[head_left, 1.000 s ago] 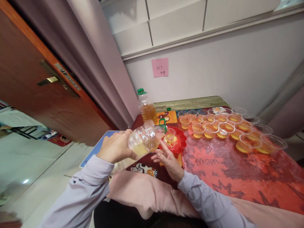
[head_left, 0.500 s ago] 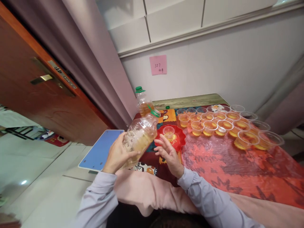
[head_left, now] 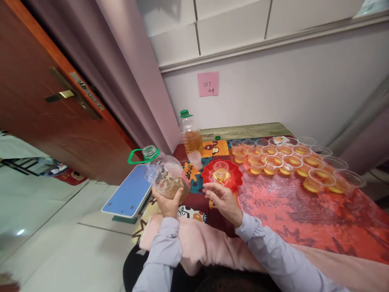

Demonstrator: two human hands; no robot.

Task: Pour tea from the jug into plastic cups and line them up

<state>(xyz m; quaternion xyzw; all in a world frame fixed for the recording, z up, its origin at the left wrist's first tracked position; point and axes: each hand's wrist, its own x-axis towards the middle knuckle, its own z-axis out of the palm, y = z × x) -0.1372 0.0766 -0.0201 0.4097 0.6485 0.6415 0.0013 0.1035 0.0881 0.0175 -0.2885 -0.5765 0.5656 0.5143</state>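
Observation:
My left hand (head_left: 167,201) grips the lower part of a large clear plastic jug (head_left: 165,172) that holds some pale yellow liquid. The jug leans left, its uncapped mouth and green handle ring at the upper left. My right hand (head_left: 223,200) holds nothing; its fingers are lightly bent, with the thumb apart, at the near edge of a red scalloped plate (head_left: 237,182). On that plate stands a small clear plastic cup (head_left: 221,171) with a little yellow liquid. A short stack of clear cups (head_left: 195,159) stands behind the jug.
Several clear cups (head_left: 274,164) of yellow liquid stand in rows on the table's red cover (head_left: 291,211). A second, green-capped jug (head_left: 192,140) stands at the back left, and a loose green cap (head_left: 217,138) lies nearby. A blue board (head_left: 126,192) is at the left.
My left hand has swung the jug's mouth from the right, near the plate, over to the left. The stacked cups now show. My right hand's fingers have drawn closer together.

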